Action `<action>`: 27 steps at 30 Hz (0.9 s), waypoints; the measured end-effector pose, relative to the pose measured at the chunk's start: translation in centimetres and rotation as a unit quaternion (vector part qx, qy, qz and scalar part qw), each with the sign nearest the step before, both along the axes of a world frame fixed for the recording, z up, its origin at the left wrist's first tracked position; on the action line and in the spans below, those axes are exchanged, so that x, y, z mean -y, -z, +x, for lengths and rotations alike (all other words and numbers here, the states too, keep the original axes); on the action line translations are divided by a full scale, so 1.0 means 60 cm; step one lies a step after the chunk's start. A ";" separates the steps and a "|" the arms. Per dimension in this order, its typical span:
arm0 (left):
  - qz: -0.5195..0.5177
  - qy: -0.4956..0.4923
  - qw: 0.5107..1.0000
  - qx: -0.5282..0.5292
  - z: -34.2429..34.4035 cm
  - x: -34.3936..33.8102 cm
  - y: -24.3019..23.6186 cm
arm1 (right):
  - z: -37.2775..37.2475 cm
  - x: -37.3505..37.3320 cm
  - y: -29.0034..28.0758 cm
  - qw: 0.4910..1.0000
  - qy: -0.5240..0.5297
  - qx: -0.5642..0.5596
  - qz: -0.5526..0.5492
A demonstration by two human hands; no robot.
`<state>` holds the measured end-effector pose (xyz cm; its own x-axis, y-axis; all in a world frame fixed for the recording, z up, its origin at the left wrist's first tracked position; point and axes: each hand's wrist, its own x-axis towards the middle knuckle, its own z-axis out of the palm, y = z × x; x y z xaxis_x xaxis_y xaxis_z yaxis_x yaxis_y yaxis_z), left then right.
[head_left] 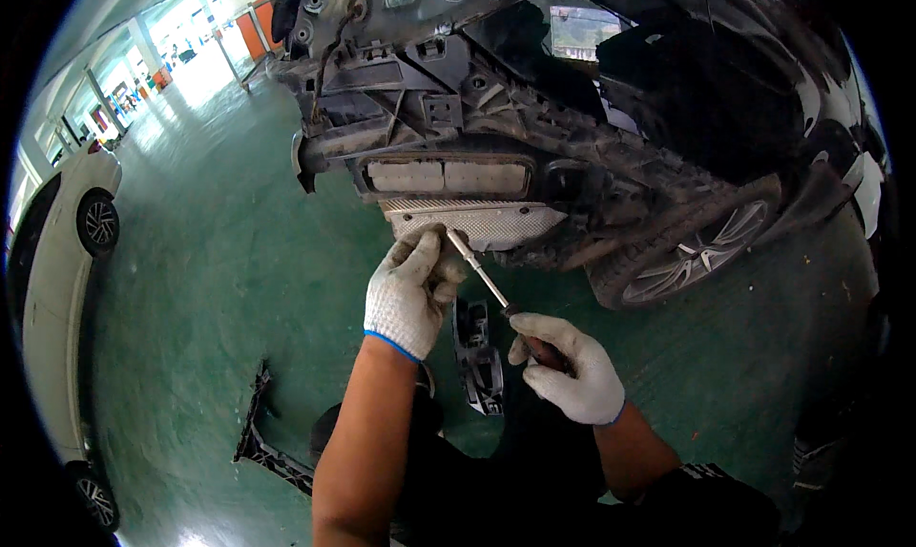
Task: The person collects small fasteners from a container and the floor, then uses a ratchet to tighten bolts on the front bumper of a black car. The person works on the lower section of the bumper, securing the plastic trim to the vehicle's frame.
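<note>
A silver, dimpled heat shield (496, 224) is mounted low on the stripped end of a car (448, 117). My right hand (577, 375), in a white knit glove, grips the dark reddish-brown handle of a nut driver (489, 282). Its metal shaft slants up and left, and the thicker tip reaches the shield's lower edge. At that tip is my left hand (410, 294), in a white glove with a blue cuff edge and soiled fingertips. Its thumb and fingers are closed together beside the tip; whatever they pinch is hidden.
A wheel (701, 251) stands right of the shield. On the green floor (210, 289) lie a black plastic part (477, 356) below my hands and a long black bracket (262, 442) at lower left. A light-coloured car (62, 289) is parked at the far left.
</note>
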<state>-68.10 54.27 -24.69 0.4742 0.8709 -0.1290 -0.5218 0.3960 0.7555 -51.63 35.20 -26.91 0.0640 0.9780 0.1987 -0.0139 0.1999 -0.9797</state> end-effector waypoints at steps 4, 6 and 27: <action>0.016 0.004 1.000 0.000 0.012 0.004 -0.015 | 0.000 0.007 0.001 1.000 -0.005 0.000 -0.007; 0.025 0.004 1.000 -0.010 0.019 0.004 -0.016 | 0.004 0.009 -0.001 1.000 0.000 0.021 0.010; 0.061 0.078 0.992 0.084 0.021 0.018 -0.035 | 0.013 0.036 0.010 0.985 -0.031 -0.172 -0.003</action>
